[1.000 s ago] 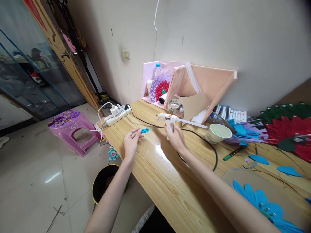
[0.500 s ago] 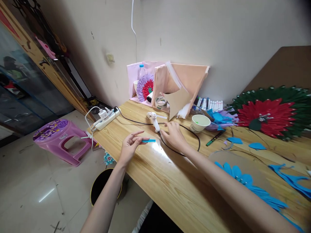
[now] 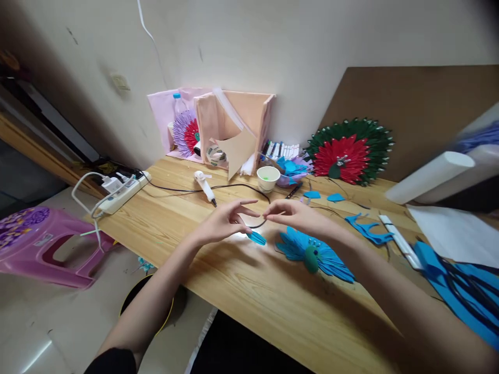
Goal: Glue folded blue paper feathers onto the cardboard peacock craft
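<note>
Left hand (image 3: 224,221) pinches a slim blue foam-like petal (image 3: 257,238), unattached, over the wooden table (image 3: 234,285); whether the curled right hand (image 3: 296,215) holds anything, cannot tell; nearby, the green-centred blue petal fan (image 3: 312,258) looks mostly built.

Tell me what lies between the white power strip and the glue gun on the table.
In the head view, a stretch of black cord crosses the wooden tabletop between the power strip and the glue gun.
</note>
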`<action>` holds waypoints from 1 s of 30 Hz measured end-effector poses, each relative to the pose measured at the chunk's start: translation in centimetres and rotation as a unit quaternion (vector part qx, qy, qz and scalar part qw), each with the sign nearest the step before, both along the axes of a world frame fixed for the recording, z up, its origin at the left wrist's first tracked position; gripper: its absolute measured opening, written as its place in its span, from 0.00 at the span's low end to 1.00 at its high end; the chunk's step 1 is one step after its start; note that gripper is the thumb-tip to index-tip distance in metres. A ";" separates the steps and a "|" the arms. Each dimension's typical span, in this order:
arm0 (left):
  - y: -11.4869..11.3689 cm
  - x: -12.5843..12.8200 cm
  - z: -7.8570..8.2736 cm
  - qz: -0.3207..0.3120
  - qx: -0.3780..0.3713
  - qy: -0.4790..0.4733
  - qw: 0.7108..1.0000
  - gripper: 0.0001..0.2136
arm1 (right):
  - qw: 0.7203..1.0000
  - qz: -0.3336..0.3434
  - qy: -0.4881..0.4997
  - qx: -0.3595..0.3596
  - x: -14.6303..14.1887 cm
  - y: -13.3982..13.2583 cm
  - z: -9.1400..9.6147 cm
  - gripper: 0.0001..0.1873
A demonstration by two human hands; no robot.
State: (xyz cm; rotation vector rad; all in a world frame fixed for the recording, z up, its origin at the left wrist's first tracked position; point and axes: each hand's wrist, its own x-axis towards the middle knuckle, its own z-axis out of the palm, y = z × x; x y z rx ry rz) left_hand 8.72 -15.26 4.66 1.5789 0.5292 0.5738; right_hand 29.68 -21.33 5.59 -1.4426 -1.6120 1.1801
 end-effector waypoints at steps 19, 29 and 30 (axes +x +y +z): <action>-0.7 12.2 -0.2 -0.194 -0.017 0.055 0.979 0.39 | 0.989 0.025 0.117 -0.088 6.9 -5.6 -1.5 0.15; -0.5 17.0 -2.1 -0.140 0.132 0.043 0.980 0.22 | 0.994 -0.066 0.065 -0.064 12.0 -7.2 -1.8 0.13; -0.9 17.2 -2.5 -0.092 0.166 0.050 0.981 0.17 | 0.991 -0.103 0.063 -0.054 12.8 -7.7 -1.8 0.13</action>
